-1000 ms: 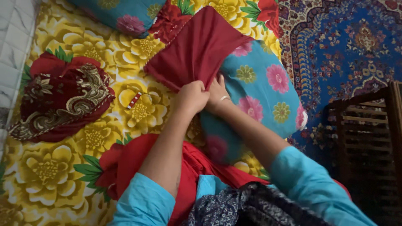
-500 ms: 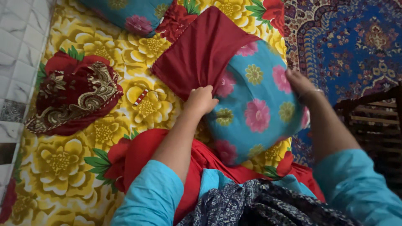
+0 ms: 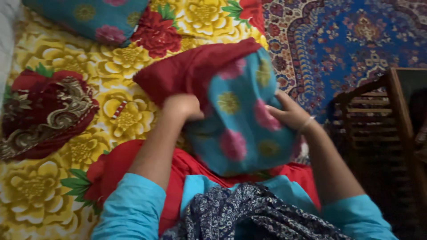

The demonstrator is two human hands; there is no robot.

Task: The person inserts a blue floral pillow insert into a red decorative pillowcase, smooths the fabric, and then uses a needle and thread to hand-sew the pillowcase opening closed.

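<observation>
Lighting is dim, soft and even, with no glare. Motion blur softens the whole frame. The lower right corner falls into deep shadow.

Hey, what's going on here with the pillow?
A person in turquoise sleeves is handling a turquoise floral pillow over a yellow flowered bedsheet. The left hand grips the edge of a dark red cover partly over the pillow's far end, and the right hand presses the pillow's side. A maroon embroidered cushion lies beside it.
</observation>
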